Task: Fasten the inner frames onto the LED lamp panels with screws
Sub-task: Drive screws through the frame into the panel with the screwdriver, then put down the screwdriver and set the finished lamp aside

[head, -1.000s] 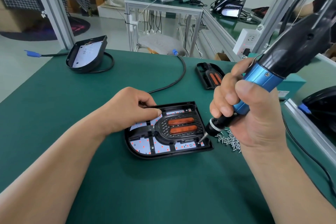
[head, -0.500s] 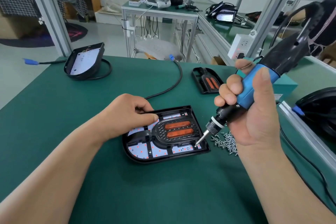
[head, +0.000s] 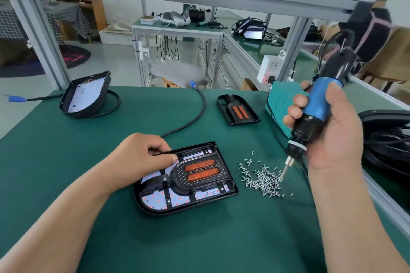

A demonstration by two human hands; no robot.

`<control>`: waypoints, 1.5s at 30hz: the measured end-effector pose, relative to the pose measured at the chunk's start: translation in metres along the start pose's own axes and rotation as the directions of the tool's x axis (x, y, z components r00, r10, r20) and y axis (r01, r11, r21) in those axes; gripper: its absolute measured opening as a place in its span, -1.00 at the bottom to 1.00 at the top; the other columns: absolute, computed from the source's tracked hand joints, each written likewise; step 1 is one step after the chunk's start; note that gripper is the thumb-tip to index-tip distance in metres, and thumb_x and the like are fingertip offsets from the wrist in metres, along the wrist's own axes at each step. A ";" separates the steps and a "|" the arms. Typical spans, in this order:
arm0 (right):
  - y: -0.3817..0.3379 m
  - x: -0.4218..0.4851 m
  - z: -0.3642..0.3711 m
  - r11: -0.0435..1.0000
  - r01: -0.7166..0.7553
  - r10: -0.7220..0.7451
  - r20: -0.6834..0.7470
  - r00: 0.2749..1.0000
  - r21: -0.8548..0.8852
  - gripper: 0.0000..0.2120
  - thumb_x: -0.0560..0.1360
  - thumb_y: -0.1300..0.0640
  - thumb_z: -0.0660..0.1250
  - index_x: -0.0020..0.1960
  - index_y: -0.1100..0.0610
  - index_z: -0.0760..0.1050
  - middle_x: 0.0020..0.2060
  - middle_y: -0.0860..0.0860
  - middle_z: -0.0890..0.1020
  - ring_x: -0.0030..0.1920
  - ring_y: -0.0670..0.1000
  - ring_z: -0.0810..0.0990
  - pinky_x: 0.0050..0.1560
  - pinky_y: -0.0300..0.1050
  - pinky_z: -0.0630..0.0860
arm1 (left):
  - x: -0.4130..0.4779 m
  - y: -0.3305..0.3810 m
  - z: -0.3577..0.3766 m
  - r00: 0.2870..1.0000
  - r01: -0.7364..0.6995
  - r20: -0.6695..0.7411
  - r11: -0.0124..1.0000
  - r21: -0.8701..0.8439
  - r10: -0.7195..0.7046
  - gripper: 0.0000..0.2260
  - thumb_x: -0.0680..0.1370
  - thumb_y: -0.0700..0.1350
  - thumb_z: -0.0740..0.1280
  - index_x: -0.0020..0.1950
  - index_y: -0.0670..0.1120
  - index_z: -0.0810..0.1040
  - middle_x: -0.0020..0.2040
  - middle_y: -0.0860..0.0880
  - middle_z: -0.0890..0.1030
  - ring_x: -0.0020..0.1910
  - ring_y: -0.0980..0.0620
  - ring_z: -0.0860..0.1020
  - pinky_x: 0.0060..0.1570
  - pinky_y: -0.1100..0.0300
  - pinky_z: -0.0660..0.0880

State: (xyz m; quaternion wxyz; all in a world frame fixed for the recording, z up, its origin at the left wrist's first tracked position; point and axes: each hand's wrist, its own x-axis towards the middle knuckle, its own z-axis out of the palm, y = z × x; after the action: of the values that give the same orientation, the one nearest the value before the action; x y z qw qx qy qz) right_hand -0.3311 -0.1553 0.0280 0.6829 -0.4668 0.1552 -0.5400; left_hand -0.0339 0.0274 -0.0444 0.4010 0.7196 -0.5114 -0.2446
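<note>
A black LED lamp panel (head: pixel 177 203) lies on the green table in front of me, with a black inner frame (head: pixel 199 173) carrying two orange strips set into it. My left hand (head: pixel 142 159) holds the panel's far left edge, thumb pressed on the frame. My right hand (head: pixel 328 131) grips a blue and black electric screwdriver (head: pixel 315 115). Its bit tip touches the pile of small silver screws (head: pixel 261 178) to the right of the panel.
A spare inner frame (head: pixel 238 109) lies further back. A second lamp panel (head: pixel 86 95) with a black cable sits at the back left. A teal power box (head: pixel 280 104) stands at the back right, and coiled black cables (head: pixel 388 144) lie at the right edge.
My right hand has carried the screwdriver from the panel's right corner over to the screw pile. The left hand has kept its hold on the panel.
</note>
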 end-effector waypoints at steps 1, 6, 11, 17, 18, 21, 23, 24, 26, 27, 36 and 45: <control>-0.004 0.002 -0.006 0.999 0.015 -0.016 -0.023 1.000 -0.039 -0.66 0.71 -0.08 0.20 0.24 0.20 0.39 -0.23 0.03 0.58 -0.32 0.01 0.54 -0.26 -0.12 0.60 | 0.000 0.000 0.000 1.000 -0.001 0.001 1.000 -0.006 0.001 -0.85 0.50 -0.03 0.59 -0.24 0.04 0.70 -0.39 0.04 0.61 -0.43 0.17 0.42 -0.33 0.32 0.38; -0.022 0.008 -0.036 0.972 0.043 -0.056 -0.047 0.997 -0.233 -0.63 0.65 -0.11 0.31 0.25 0.18 0.48 -0.19 0.07 0.62 -0.37 0.02 0.55 -0.38 -0.16 0.53 | 0.000 0.000 0.000 1.000 0.002 -0.001 1.000 -0.006 -0.002 -0.84 0.50 -0.02 0.59 -0.23 0.01 0.69 -0.41 0.04 0.54 -0.43 0.13 0.37 -0.37 0.29 0.33; -0.027 0.011 -0.054 0.864 -0.011 -0.064 -0.131 0.989 -0.503 -0.80 0.56 -0.06 0.49 0.04 0.06 0.65 -0.21 0.13 0.67 -0.40 0.09 0.59 -0.44 -0.10 0.56 | -0.001 0.002 0.000 1.000 -0.011 0.001 1.000 -0.007 0.011 -0.85 0.51 -0.05 0.59 -0.23 0.01 0.70 -0.39 0.01 0.57 -0.43 0.14 0.39 -0.37 0.32 0.35; -0.010 0.022 -0.062 0.617 -0.193 0.061 -0.198 0.978 -0.763 -0.72 0.38 0.05 0.42 -0.01 0.21 0.60 -0.27 0.21 0.66 -0.37 0.08 0.64 -0.39 -0.04 0.63 | -0.002 0.000 0.000 1.000 -0.003 -0.001 1.000 -0.009 0.003 -0.87 0.51 -0.04 0.59 -0.20 0.00 0.72 -0.40 0.07 0.56 -0.43 0.17 0.41 -0.37 0.36 0.36; -0.006 0.023 -0.062 0.576 -0.205 0.072 -0.201 0.977 -0.791 -0.72 0.40 0.06 0.42 0.00 0.23 0.58 -0.27 0.20 0.65 -0.37 0.08 0.66 -0.37 0.00 0.66 | -0.002 0.000 0.000 1.000 -0.004 -0.002 1.000 -0.004 0.004 -0.87 0.51 -0.03 0.59 -0.20 0.01 0.72 -0.39 0.07 0.57 -0.42 0.16 0.42 -0.35 0.34 0.38; 0.003 0.024 -0.065 0.407 -0.214 0.083 -0.197 0.977 -0.888 -0.80 0.50 0.04 0.44 0.01 0.16 0.58 -0.23 0.14 0.71 -0.34 0.09 0.75 -0.22 0.21 0.73 | -0.001 -0.002 0.000 1.000 -0.001 -0.006 1.000 0.012 0.001 -0.88 0.50 -0.01 0.59 -0.19 0.04 0.73 -0.36 0.07 0.60 -0.40 0.16 0.46 -0.30 0.31 0.41; 0.008 0.024 -0.067 0.261 -0.222 0.093 -0.204 0.974 -0.939 -0.77 0.50 -0.04 0.43 -0.02 0.13 0.57 -0.28 0.10 0.72 -0.30 0.13 0.75 -0.14 0.20 0.70 | 0.000 -0.003 0.000 1.000 -0.010 -0.009 1.000 0.015 0.010 -0.89 0.50 0.00 0.59 -0.19 0.05 0.73 -0.36 0.08 0.61 -0.40 0.18 0.46 -0.32 0.37 0.41; 0.011 0.024 -0.068 0.166 -0.222 0.095 -0.209 0.973 -0.961 -0.73 0.50 -0.07 0.43 -0.03 0.14 0.55 -0.31 0.09 0.71 -0.27 0.15 0.74 -0.14 0.16 0.66 | 0.000 -0.003 0.000 1.000 -0.014 -0.010 1.000 0.014 0.014 -0.89 0.50 0.00 0.59 -0.19 0.05 0.73 -0.35 0.08 0.62 -0.40 0.19 0.48 -0.32 0.39 0.41; 0.016 0.024 -0.068 -0.030 -0.204 0.088 -0.206 0.975 -0.978 -0.67 0.50 -0.12 0.43 -0.08 0.16 0.52 -0.29 0.08 0.67 -0.23 0.12 0.66 -0.24 0.03 0.52 | -0.001 -0.004 0.000 1.000 -0.016 -0.011 1.000 0.008 0.016 -0.90 0.50 0.01 0.59 -0.19 0.06 0.74 -0.31 0.07 0.66 -0.36 0.19 0.53 -0.28 0.38 0.45; 0.018 0.025 -0.069 -0.106 -0.192 0.081 -0.201 0.976 -0.976 -0.66 0.50 -0.13 0.44 -0.11 0.15 0.49 -0.27 0.07 0.63 -0.23 0.09 0.62 -0.30 -0.02 0.41 | -0.001 -0.004 0.000 1.000 -0.016 -0.013 1.000 0.009 0.016 -0.91 0.50 0.01 0.58 -0.18 0.06 0.74 -0.29 0.06 0.67 -0.34 0.18 0.55 -0.24 0.35 0.48; 0.032 0.027 -0.071 -0.372 -0.152 0.132 -0.214 0.968 -0.916 -0.58 0.44 -0.27 0.47 -0.09 0.05 0.42 -0.20 0.00 0.58 -0.22 0.01 0.57 -0.31 -0.05 0.38 | 0.000 -0.004 0.001 0.997 -0.055 -0.052 0.997 0.055 0.058 -0.92 0.50 -0.03 0.59 -0.18 0.06 0.75 -0.25 0.11 0.64 -0.35 0.22 0.53 -0.23 0.38 0.44; 0.029 0.025 -0.069 -0.440 -0.139 0.152 -0.226 0.962 -0.887 -0.51 0.44 -0.36 0.45 -0.08 0.03 0.37 -0.16 -0.02 0.56 -0.15 0.04 0.57 -0.29 -0.04 0.35 | 0.000 -0.005 -0.001 0.989 0.009 -0.149 0.982 0.190 0.020 -0.87 0.43 0.08 0.63 -0.11 0.23 0.72 -0.27 0.15 0.55 -0.34 0.19 0.49 -0.24 0.20 0.45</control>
State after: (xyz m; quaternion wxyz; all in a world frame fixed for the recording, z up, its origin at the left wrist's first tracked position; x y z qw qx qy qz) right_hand -0.3541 -0.2106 -0.0240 0.0451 -0.7996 0.5958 -0.0603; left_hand -0.0301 0.0281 -0.0482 0.3685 0.7694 -0.5029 -0.1388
